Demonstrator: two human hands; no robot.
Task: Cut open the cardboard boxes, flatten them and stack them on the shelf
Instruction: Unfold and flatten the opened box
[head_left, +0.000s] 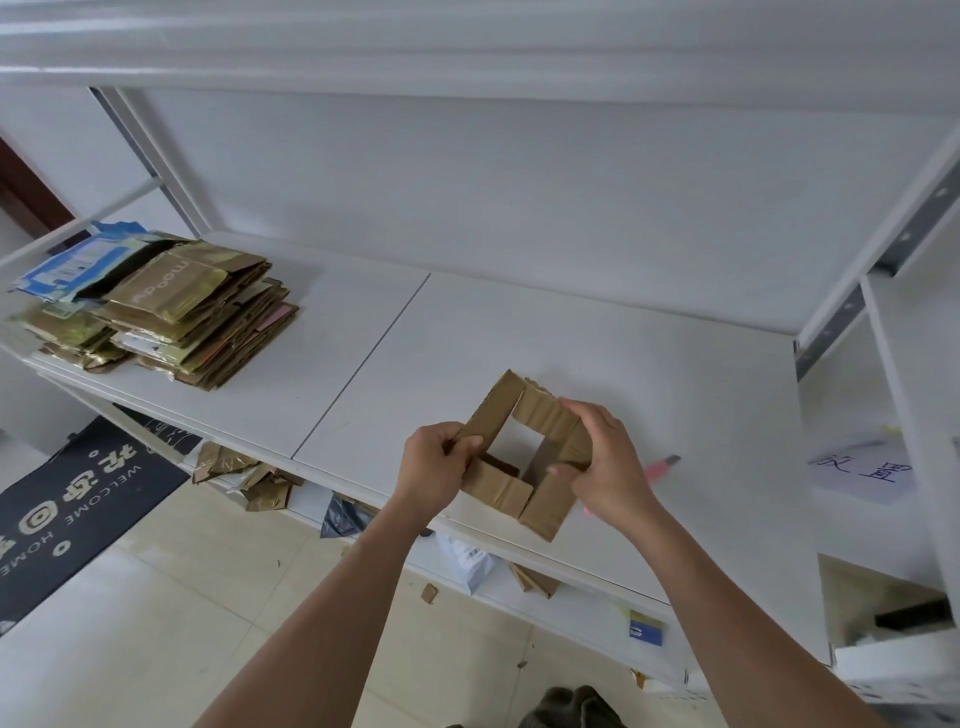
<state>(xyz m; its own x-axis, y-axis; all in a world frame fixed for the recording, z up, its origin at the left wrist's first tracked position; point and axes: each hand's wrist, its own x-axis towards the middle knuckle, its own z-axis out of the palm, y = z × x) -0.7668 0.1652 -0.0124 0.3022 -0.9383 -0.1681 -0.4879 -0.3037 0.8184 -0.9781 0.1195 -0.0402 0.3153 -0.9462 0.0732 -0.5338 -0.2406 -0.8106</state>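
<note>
Gripping corrugated brown box (524, 457), left hand (434, 465), right hand (605, 457), white shelf (519, 338)

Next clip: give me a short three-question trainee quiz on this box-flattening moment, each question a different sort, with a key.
1. True or false: the cardboard box is open at both ends, so the white shelf shows through it.
2. Multiple choice: the pink cutter is (A) in the right hand, (B) lying on the shelf to the right of the box, (C) on the stack of flattened boxes.
3. Fill in: the left hand pinches the box's ____ side.

Key: 1 true; 2 B; 3 left.
</note>
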